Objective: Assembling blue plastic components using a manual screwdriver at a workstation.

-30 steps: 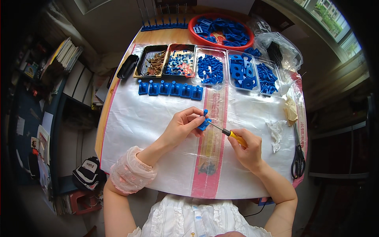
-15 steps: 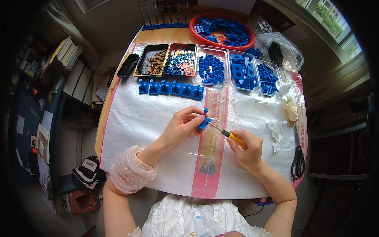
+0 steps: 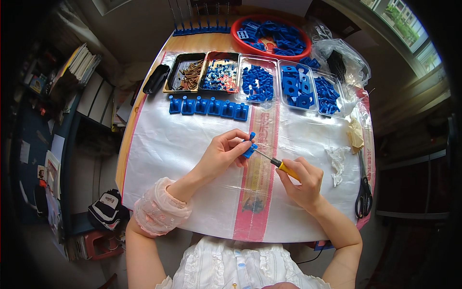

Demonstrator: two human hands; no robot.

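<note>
- Likely light, stiff plastic, the blue part (image 3: 249,152) is best held by its edges.
- Left grip (image 3: 224,151) pinches it, exact contact hidden.
- Right grip (image 3: 305,181) clasps the screwdriver (image 3: 276,162).

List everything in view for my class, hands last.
Covered table: one, wood, white and pink, centre
Workpiece: one, blue, centre
Screwdriver: one, yellow and black, centre
Dark trays: two, black, far left
Clear trays: three, transparent, beside dark trays
Lined-up pieces: six, blue, left of centre
Screws: many, brown, leftmost tray
Small parts: many, mostly blue, other trays
Basin: one, red, far edge
Rods: several, dark, far edge
Plastic bags: uncertain, clear, far right
Scissors: one, black, right edge
Tissue: one, white, near scissors
Backpack: one, black and white, lower left
Books: many, mixed, left
Left hand: one, on workpiece
Right hand: one, on screwdriver
</note>
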